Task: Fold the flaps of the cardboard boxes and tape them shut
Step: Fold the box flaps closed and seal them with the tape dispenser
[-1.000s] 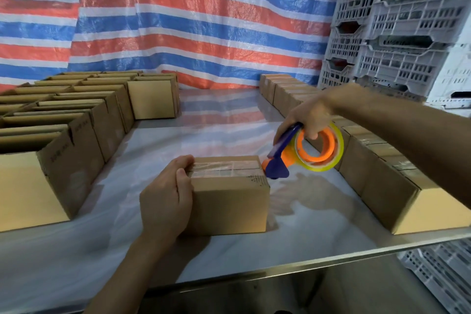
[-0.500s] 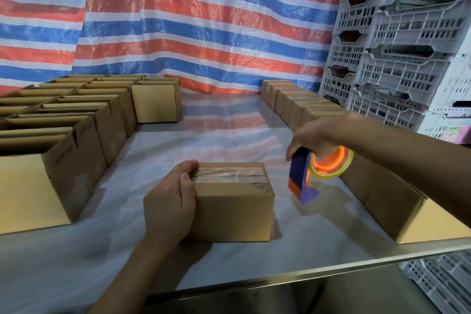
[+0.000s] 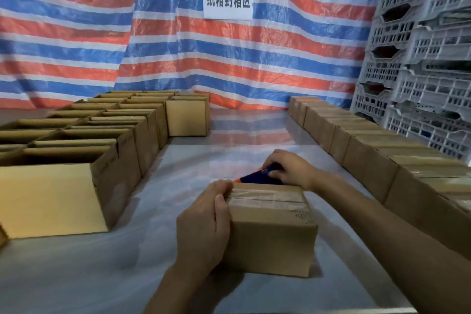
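A small closed cardboard box (image 3: 272, 232) sits on the table in front of me, with a strip of clear tape along its top. My left hand (image 3: 204, 227) grips its left end, thumb on the near face and fingers over the top edge. My right hand (image 3: 288, 168) holds the blue and orange tape dispenser (image 3: 257, 177) low on the table just behind the box. The tape roll is hidden behind the hand and the box.
Open boxes (image 3: 84, 155) with raised flaps fill the left of the steel table (image 3: 198, 158). A row of taped boxes (image 3: 369, 158) runs along the right side. Grey plastic crates (image 3: 420, 64) are stacked at the right. A striped tarp (image 3: 153, 41) hangs behind.
My right hand has carried the tape dispenser from the box's right side down to the table behind the box. My left hand stays on the box's left end. The camera has tilted up.
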